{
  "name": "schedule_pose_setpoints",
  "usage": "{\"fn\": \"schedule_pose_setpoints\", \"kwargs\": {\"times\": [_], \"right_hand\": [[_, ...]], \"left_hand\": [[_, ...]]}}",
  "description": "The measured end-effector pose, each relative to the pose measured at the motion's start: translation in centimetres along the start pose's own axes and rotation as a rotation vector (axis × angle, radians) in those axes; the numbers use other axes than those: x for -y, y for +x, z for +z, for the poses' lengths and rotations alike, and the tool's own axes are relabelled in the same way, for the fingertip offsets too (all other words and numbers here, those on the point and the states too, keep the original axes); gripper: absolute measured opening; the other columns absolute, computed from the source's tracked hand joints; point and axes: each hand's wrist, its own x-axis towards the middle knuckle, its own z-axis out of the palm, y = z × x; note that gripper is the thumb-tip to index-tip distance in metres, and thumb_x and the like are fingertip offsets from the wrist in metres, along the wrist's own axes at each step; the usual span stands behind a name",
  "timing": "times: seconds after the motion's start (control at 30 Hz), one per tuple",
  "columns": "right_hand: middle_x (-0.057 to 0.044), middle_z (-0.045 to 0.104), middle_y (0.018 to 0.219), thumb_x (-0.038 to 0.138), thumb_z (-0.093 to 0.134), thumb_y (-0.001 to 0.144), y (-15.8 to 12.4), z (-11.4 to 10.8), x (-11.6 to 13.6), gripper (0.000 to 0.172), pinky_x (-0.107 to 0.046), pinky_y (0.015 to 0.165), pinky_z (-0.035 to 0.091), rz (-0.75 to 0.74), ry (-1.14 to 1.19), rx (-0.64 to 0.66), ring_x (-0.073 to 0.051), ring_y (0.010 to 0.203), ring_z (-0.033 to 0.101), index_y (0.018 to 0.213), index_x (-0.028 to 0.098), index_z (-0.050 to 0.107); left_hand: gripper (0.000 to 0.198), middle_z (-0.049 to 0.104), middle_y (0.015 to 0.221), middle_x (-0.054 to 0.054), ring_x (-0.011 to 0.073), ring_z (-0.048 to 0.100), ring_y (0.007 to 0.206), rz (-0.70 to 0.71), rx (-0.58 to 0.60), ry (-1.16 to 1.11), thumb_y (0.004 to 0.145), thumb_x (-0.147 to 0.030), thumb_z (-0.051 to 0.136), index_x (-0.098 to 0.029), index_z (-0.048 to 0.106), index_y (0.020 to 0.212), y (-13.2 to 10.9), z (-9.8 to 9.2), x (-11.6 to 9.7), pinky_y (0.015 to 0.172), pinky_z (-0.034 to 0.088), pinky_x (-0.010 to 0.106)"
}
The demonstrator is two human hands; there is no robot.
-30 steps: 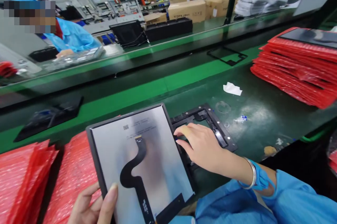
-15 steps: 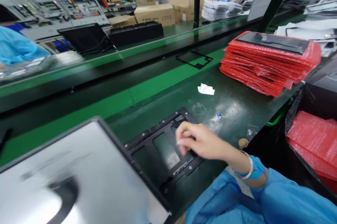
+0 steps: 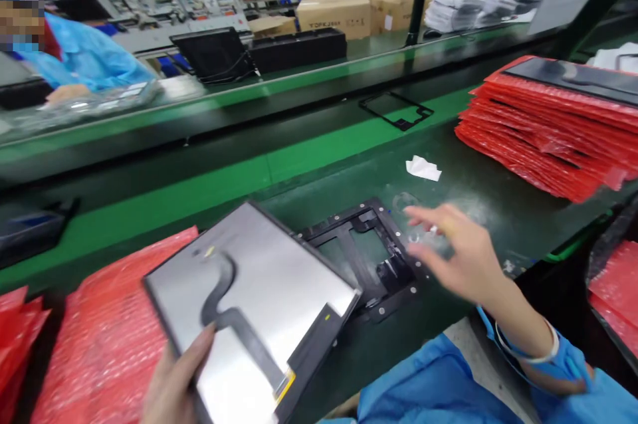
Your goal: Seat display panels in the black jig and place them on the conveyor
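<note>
Left hand [image 3: 172,377] pinches lower edge of flat silver-backed display panel [image 3: 279,278] with black ribbon [image 3: 250,349], lower centre; likely light, stiff, fragile, edge-hold safest; right hand [image 3: 456,251] spread empty above black plastic jig frame [image 3: 369,258].

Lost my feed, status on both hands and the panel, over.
Left hand gripping display panel, tilted over red bubble bags. Right hand open, hovering beside black frame. White paper scrap beyond frame, apart.
</note>
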Motion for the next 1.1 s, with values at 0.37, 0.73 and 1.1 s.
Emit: {"fn": "schedule_pose_setpoints", "kwargs": {"times": [0.37,0.73,1.1], "right_hand": [[-0.005,0.075,0.111,0.019,0.051,0.097,2.1,4.4,7.9,0.025,-0.025,0.081,0.057,-0.68,0.366,-0.029,-0.017,0.106,0.07,0.11,0.019,0.072],[-0.006,0.077,0.088,0.031,0.087,0.045,2.9,3.3,1.3,0.043,-0.041,0.072,0.063,1.095,0.919,0.058,-0.032,0.083,0.074,0.086,0.023,0.075],[-0.006,0.076,0.082,0.03,0.085,0.051,2.1,4.7,1.0,0.04,-0.041,0.067,0.062,1.156,0.791,0.222,-0.032,0.077,0.074,0.089,0.028,0.072]], "left_hand": [[0.061,0.073,0.112,0.008,0.031,0.068,0.105,0.168,0.218,-0.166,0.076,-0.05,0.074,-0.023,0.062,0.129,-2.2,1.8,0.1,0.074,0.061,0.034],[0.071,0.037,0.157,0.011,0.0265,0.03,0.147,0.361,0.307,0.428,0.089,-0.055,0.056,-0.024,0.037,0.15,5.4,-3.4,5.6,0.122,0.019,0.048],[0.071,0.029,0.161,0.009,0.0273,0.016,0.152,0.558,0.492,0.83,0.094,-0.057,0.047,-0.028,0.027,0.155,5.3,-3.7,6.1,0.121,0.014,0.051]]}}
